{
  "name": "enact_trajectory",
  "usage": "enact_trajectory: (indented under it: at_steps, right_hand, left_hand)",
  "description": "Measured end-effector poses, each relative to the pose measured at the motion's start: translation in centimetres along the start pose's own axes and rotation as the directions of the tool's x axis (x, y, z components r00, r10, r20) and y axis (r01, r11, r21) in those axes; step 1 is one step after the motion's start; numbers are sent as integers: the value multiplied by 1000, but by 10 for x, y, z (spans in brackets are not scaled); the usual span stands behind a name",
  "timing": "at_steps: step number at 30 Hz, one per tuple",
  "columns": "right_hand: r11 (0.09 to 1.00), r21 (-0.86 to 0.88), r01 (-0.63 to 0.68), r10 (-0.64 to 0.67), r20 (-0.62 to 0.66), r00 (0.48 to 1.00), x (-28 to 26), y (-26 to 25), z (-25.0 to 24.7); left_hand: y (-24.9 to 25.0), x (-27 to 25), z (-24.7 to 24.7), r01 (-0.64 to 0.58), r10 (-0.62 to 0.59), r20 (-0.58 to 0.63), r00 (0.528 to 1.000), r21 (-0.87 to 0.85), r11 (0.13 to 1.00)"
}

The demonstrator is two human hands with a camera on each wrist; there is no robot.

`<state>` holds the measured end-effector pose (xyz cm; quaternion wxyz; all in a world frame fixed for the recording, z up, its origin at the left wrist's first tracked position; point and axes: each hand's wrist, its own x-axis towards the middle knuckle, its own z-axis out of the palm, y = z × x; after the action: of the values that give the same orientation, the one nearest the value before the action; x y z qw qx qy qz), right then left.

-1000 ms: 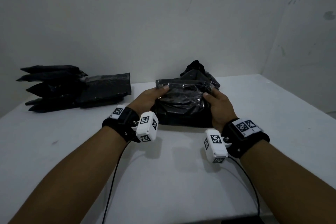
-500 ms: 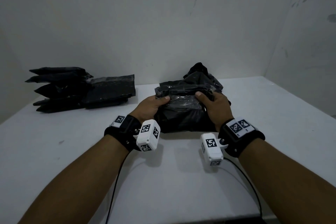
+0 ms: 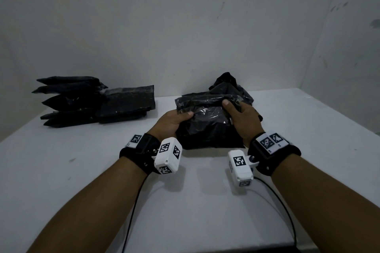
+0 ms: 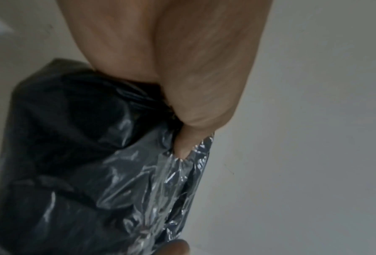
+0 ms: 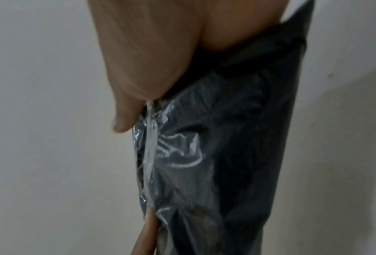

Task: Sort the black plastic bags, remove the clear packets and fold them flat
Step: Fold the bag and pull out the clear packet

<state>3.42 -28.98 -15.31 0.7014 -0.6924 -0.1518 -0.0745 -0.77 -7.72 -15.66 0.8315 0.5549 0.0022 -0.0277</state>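
A clear packet (image 3: 207, 115) stuffed with black plastic bags is held just above the white table (image 3: 82, 170) at the centre. My left hand (image 3: 174, 122) grips its left end, thumb on top. My right hand (image 3: 240, 115) grips its right end, thumb over the upper edge. In the left wrist view the left hand (image 4: 182, 120) pinches the crinkled clear packet (image 4: 156, 189). The right wrist view has the right hand (image 5: 139, 86) holding the clear packet (image 5: 193, 146) over the dark bags. More crumpled black bags (image 3: 228, 86) lie behind the packet.
A stack of flat folded black bags (image 3: 90, 102) lies at the back left of the table, near the wall. Black cables (image 3: 131, 211) run from both wrist cameras toward the table's near edge. The wall corner stands at the right.
My right thumb has slid left along the packet's upper edge, closer to the left hand. The packet has bunched up a little between the two hands.
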Motion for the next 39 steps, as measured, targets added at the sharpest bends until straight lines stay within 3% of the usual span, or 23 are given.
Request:
enact_trajectory:
  at_steps: [3, 5, 8, 10, 12, 14, 22, 27, 31, 39]
  right_hand:
    - [1000, -6, -16, 17, 73, 997, 2, 4, 0]
    - [996, -91, 22, -20, 29, 999, 4, 4, 1]
    - [999, -50, -4, 3, -20, 1000, 4, 1, 9]
    - [994, 46, -97, 95, 37, 995, 2, -2, 16]
    - [953, 169, -251, 225, 160, 961, 1, -2, 22]
    - [913, 243, -328, 271, 242, 932, 2, 0, 27]
    - [950, 138, -280, 242, 239, 940, 13, 13, 52]
    - [911, 219, -349, 279, 297, 913, 21, 9, 80]
    - [882, 262, -392, 305, 316, 898, 29, 6, 105]
    - [948, 118, -295, 254, 278, 926, 76, -14, 169]
  left_hand:
    - [-1, 1, -4, -28, 28, -43, 999, 4, 1000]
    - [0, -1, -7, -19, 18, -50, 999, -6, 1000]
    - [4, -6, -8, 1, -6, -68, 998, -67, 998]
    - [6, -9, -9, -14, 6, -71, 997, -115, 993]
    - [8, -15, -11, -48, 40, -69, 997, -119, 992]
    - [9, -19, -17, -67, 61, -64, 996, -108, 992]
    - [24, -33, -53, -42, 36, -67, 997, -101, 994]
    - [29, -36, -70, -69, 53, -93, 994, -167, 984]
    - [38, -33, -89, -21, 9, -66, 998, -187, 982]
    - [97, 1, -144, -153, 170, -270, 948, 83, 985]
